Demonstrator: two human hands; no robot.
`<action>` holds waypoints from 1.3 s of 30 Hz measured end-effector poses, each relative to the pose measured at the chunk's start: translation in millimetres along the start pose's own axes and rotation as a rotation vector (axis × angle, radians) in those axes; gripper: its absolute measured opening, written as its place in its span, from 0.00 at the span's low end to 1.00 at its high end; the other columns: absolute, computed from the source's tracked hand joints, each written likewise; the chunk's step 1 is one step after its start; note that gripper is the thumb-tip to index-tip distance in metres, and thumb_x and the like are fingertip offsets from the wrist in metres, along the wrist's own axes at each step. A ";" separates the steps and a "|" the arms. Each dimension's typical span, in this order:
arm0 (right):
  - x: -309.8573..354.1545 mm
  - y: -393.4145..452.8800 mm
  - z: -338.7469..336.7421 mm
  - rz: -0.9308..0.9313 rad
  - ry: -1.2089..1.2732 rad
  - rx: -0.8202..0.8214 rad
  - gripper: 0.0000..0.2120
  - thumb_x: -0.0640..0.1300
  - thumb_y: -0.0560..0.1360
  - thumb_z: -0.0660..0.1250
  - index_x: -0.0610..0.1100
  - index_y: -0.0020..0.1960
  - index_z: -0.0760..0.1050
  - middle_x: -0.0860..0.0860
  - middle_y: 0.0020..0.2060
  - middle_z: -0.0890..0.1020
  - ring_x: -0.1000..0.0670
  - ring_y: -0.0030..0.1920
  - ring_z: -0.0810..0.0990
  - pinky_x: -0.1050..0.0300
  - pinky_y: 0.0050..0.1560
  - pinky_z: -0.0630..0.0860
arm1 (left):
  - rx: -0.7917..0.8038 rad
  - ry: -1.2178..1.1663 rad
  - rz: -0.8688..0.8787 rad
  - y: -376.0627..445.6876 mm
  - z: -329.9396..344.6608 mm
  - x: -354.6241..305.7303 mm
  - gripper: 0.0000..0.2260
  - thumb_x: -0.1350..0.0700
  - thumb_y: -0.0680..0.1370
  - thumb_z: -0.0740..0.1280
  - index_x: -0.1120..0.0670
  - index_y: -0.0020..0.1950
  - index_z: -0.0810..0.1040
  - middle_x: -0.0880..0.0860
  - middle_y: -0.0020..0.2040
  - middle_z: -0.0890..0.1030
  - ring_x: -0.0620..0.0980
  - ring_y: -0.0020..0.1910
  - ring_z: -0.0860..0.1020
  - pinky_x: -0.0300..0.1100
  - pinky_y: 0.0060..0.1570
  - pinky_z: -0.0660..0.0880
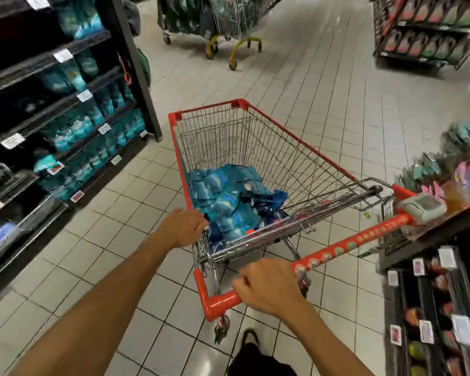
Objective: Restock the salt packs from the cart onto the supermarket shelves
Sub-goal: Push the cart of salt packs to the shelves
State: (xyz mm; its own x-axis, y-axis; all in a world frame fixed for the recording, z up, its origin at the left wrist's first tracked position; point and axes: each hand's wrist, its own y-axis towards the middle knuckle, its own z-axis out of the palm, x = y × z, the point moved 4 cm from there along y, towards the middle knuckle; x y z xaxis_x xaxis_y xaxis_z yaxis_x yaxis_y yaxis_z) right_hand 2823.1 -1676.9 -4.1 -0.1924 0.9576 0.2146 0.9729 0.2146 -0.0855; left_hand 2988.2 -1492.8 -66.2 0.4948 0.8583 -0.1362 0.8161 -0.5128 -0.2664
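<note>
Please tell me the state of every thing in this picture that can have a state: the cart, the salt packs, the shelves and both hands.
cart: part full, standing on the floor beside the shelves
salt packs: piled loose at the cart's near end
shelves: partly stocked with blue packs
left hand: grips the cart's near left corner
right hand: grips the red handle
second cart: loaded, parked farther up the aisle

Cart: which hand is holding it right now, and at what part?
Both. The left hand grips the near left corner of the cart basket rim, beside the salt packs. The right hand grips the orange handle bar near its left end.
</note>
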 end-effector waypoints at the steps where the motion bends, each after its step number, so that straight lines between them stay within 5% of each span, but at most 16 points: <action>1: -8.3 8.7 -1.8 0.008 0.027 0.019 0.25 0.61 0.69 0.48 0.46 0.34 0.76 0.51 0.28 0.76 0.49 0.32 0.76 0.57 0.33 0.65 | 0.020 0.037 0.019 14.2 4.7 4.6 0.20 0.45 0.83 0.49 0.47 0.66 0.76 0.49 0.68 0.76 0.50 0.69 0.71 0.55 0.72 0.61; 5: -20.8 60.4 -19.2 0.080 0.254 -0.009 0.14 0.60 0.73 0.54 0.51 0.44 0.70 0.53 0.41 0.77 0.49 0.43 0.75 0.52 0.43 0.72 | 0.015 0.144 0.072 52.2 8.5 19.5 0.28 0.41 0.81 0.39 0.45 0.68 0.74 0.47 0.74 0.69 0.48 0.77 0.60 0.61 0.76 0.51; 8: -2.9 122.8 -22.3 0.039 0.274 0.015 0.17 0.56 0.78 0.59 0.44 0.59 0.70 0.46 0.54 0.74 0.46 0.54 0.74 0.48 0.54 0.73 | 0.026 0.170 0.098 74.8 -1.5 27.9 0.28 0.40 0.81 0.38 0.43 0.69 0.72 0.44 0.74 0.68 0.45 0.77 0.57 0.59 0.76 0.49; 14: 21.4 242.6 18.7 0.085 0.224 0.542 0.26 0.50 0.80 0.59 0.35 0.71 0.64 0.38 0.70 0.68 0.38 0.67 0.71 0.43 0.63 0.71 | 0.050 0.223 0.074 133.6 -25.7 62.8 0.20 0.42 0.83 0.47 0.42 0.73 0.67 0.42 0.76 0.64 0.45 0.78 0.54 0.60 0.75 0.48; 17: 16.0 306.9 40.7 0.217 0.253 0.569 0.26 0.45 0.80 0.60 0.31 0.73 0.61 0.35 0.72 0.65 0.38 0.69 0.69 0.45 0.66 0.70 | 0.036 0.247 0.104 175.7 -37.0 95.1 0.21 0.41 0.84 0.45 0.41 0.74 0.65 0.43 0.77 0.62 0.45 0.78 0.54 0.60 0.75 0.49; 22: -1.1 376.6 57.1 0.616 0.330 0.233 0.22 0.47 0.80 0.61 0.42 0.72 0.62 0.40 0.67 0.71 0.38 0.64 0.76 0.43 0.58 0.77 | -0.012 0.283 0.197 247.3 -58.8 147.0 0.21 0.42 0.83 0.44 0.43 0.70 0.69 0.44 0.72 0.69 0.47 0.76 0.61 0.59 0.72 0.55; 27: -15.5 400.6 55.3 0.602 0.099 0.159 0.19 0.45 0.82 0.56 0.44 0.72 0.61 0.45 0.62 0.77 0.42 0.59 0.80 0.48 0.53 0.77 | 0.013 0.260 0.277 309.3 -73.4 187.8 0.20 0.41 0.83 0.44 0.42 0.67 0.68 0.44 0.69 0.71 0.46 0.75 0.62 0.60 0.69 0.57; 30: -22.6 410.9 46.1 0.603 0.065 0.146 0.20 0.42 0.80 0.60 0.44 0.71 0.63 0.48 0.60 0.79 0.44 0.56 0.82 0.48 0.50 0.78 | 0.019 0.231 0.330 340.7 -78.9 211.2 0.28 0.33 0.79 0.40 0.42 0.69 0.68 0.45 0.72 0.69 0.46 0.76 0.59 0.62 0.71 0.56; 35: -32.2 420.0 42.9 0.593 0.041 0.134 0.13 0.49 0.79 0.61 0.46 0.61 0.70 0.49 0.54 0.81 0.43 0.52 0.83 0.49 0.47 0.78 | 0.020 0.274 0.358 402.5 -93.2 261.5 0.34 0.31 0.76 0.34 0.42 0.70 0.68 0.46 0.73 0.68 0.46 0.76 0.60 0.61 0.73 0.54; 39: -34.9 433.2 38.0 0.668 -0.086 0.042 0.11 0.56 0.73 0.65 0.50 0.40 0.78 0.51 0.30 0.81 0.47 0.25 0.81 0.55 0.23 0.74 | 0.086 0.406 0.402 458.3 -103.6 302.4 0.40 0.36 0.71 0.26 0.40 0.71 0.67 0.46 0.71 0.70 0.48 0.75 0.62 0.63 0.69 0.57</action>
State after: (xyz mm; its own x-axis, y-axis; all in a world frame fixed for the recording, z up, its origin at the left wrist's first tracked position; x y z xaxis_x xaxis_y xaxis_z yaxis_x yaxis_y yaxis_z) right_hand 3246.5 -1610.1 -85.5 0.4373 0.8990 0.0242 0.8812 -0.4230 -0.2113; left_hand 3542.8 -1470.3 -130.7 0.8498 0.5110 0.1297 0.5215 -0.7789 -0.3484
